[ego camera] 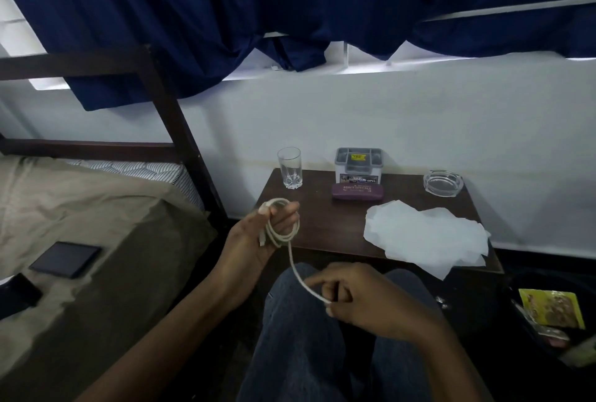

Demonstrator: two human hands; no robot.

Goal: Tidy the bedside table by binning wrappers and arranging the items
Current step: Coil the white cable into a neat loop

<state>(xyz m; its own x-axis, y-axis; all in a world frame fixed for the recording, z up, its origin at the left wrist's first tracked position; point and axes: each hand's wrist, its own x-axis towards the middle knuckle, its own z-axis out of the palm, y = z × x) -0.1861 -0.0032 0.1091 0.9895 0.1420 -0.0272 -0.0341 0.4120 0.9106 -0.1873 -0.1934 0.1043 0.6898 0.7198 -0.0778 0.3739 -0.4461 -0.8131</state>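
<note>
My left hand holds a white cable coiled in loops around its fingers, just off the near left corner of the dark wooden bedside table. The cable's free end runs down to my right hand, which pinches it above my knees. On the table stand a clear drinking glass, a grey plastic box, a purple glasses case in front of it, and a glass ashtray. Crumpled white paper covers the table's near right part.
A dark bin at the lower right holds a yellow wrapper and other scraps. The bed with a dark frame is at the left, with a tablet and a phone on it. Blue curtains hang above.
</note>
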